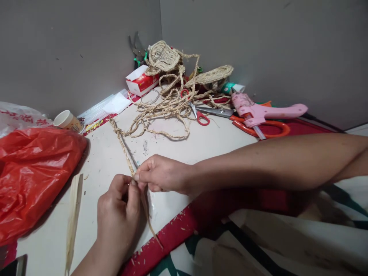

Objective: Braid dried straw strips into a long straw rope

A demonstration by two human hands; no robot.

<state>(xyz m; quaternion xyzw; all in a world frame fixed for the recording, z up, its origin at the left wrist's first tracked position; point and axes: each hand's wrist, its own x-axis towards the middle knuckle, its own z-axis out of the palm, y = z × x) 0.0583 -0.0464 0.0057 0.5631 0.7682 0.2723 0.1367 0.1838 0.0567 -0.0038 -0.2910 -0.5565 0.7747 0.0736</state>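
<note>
A thin tan braid of dried plant fibre (pixel 124 147) runs from a tangled pile down to my fingertips. My left hand (pixel 119 203) pinches its lower end between thumb and index finger. Right beside it, my right hand (pixel 161 174) is closed on the same end, thumb and index finger together. The two hands touch or nearly touch there, and the exact grip of each is partly hidden. Below them a loose fibre strand (pixel 151 222) hangs toward the red table edge. To the left of my left hand lies a flat pale strip of dried husk (pixel 74 218).
Braided cord (pixel 169 111) lies heaped at the back, near coiled braid (pixel 163 55), a red-and-white box (pixel 140 80) and pruning shears (pixel 138 50). Small red scissors (pixel 198 115), large orange-handled scissors (pixel 276 128) and a pink glue gun (pixel 264 111) lie right; a red bag (pixel 37 172) and paper cup (pixel 67 120) left.
</note>
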